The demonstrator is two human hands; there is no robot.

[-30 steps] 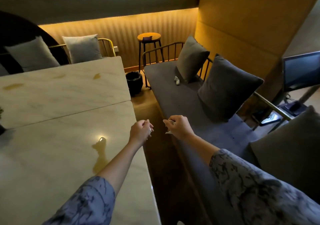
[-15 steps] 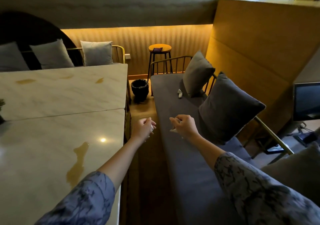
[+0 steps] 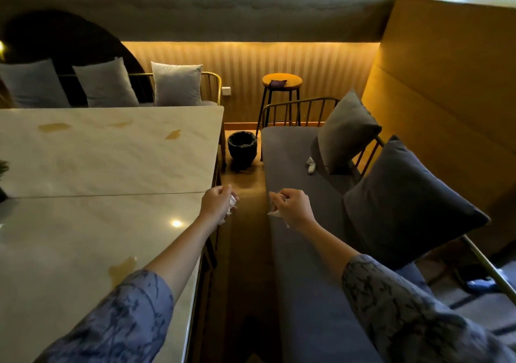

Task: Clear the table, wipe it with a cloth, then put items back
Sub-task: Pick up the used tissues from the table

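A long pale marble table [image 3: 106, 161] fills the left side. My left hand [image 3: 216, 203] is beyond the table's right edge and grips a crumpled white tissue [image 3: 232, 202]. My right hand [image 3: 293, 207] is level with it, over the edge of the grey bench seat [image 3: 290, 150], and pinches another white tissue [image 3: 275, 214]. Between the hands lies the narrow floor aisle. A black waste bin [image 3: 242, 149] stands on the floor at the far end of that aisle.
A crumpled white tissue piece [image 3: 310, 165] lies on the bench near two dark cushions [image 3: 402, 200]. A round wooden stool [image 3: 282, 82] carries a small dark object [image 3: 276, 83]. Grey cushions [image 3: 176, 83] line the far sofa. A dark plant [image 3: 3, 172] shows at the table's left edge.
The view has turned and lifted toward the aisle, so the bin is now straight ahead. Both hands stay raised with their tissues and have drawn slightly further apart.
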